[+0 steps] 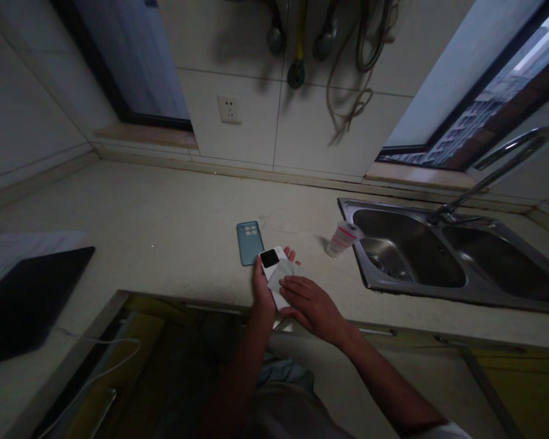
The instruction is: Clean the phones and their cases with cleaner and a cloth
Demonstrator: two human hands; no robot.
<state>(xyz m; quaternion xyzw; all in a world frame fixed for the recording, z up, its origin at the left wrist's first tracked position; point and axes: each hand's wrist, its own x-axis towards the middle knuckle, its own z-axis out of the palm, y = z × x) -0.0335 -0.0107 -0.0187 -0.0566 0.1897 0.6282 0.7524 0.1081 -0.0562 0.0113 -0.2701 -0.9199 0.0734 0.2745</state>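
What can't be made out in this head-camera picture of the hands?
Head view:
- White phone front: turned away, against the left hand.
- Its back: partly hidden by the pale cloth under the right hand.
- Black slab: cut off by the left edge, kind unclear.
- Label on the clear cup by the sink: too small to read.

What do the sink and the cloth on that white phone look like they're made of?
The sink looks like stainless steel: grey, with a metallic sheen in its basins. The cloth seems a thin, soft fabric, as it drapes over the phone, though its fibre can't be told.
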